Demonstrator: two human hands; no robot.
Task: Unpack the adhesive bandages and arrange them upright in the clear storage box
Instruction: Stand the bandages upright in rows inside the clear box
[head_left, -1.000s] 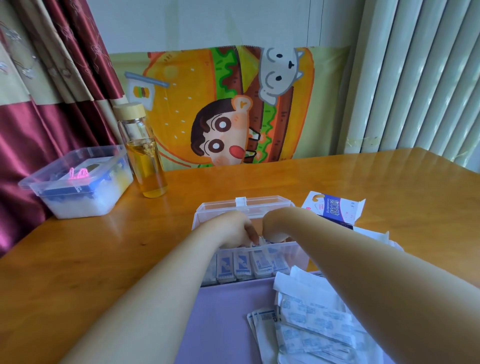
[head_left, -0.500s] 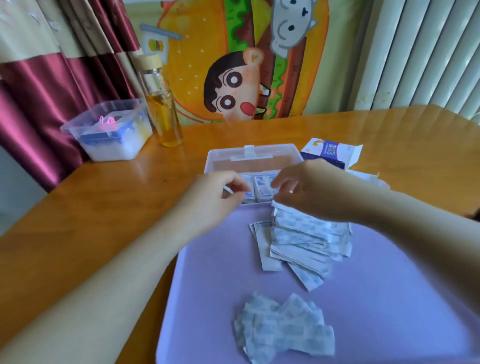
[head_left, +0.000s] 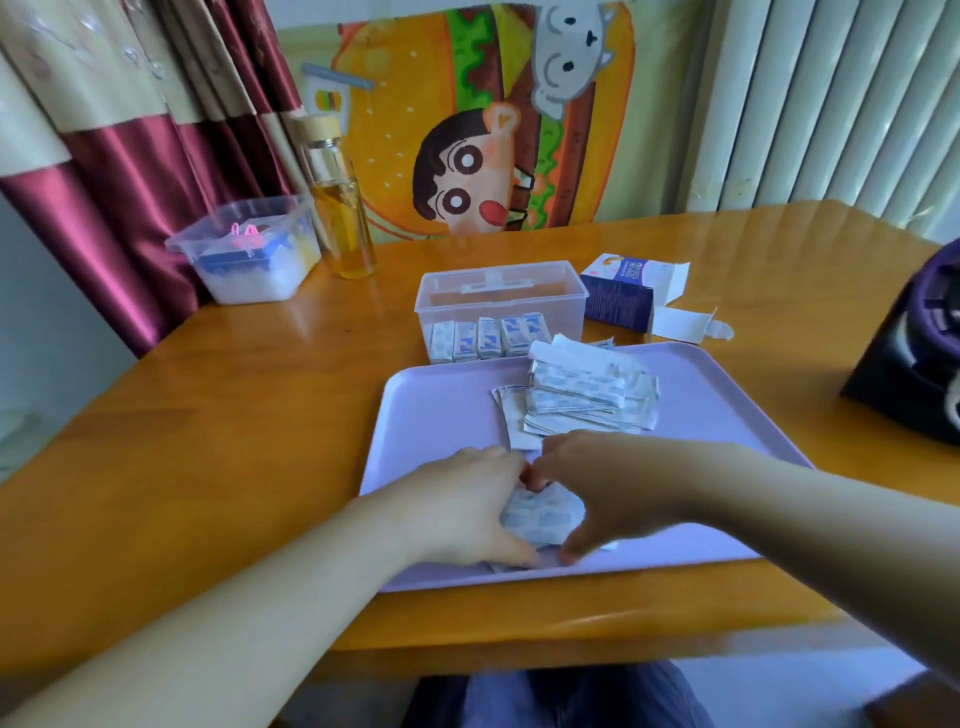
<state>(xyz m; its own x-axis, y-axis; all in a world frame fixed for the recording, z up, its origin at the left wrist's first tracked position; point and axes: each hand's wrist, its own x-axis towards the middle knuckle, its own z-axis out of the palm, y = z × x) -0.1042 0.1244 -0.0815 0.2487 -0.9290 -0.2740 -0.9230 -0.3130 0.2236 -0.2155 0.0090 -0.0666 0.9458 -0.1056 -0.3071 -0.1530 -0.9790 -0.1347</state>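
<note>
Storage box (head_left: 498, 291) behind the tray (head_left: 727, 415); bandages (head_left: 587, 400) on the tray; carton (head_left: 618, 304) right of box, perhaps touching.

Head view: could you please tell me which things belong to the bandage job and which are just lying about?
Job: clear storage box, upright bandages inside, loose stack, small pile gripped by left hand and right hand, purple tray, opened carton.
Lying about: glass bottle, lidded tub, dark bag.

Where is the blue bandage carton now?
In the head view, the blue bandage carton sits on the wooden table, right of the clear storage box and behind the purple tray.
</note>
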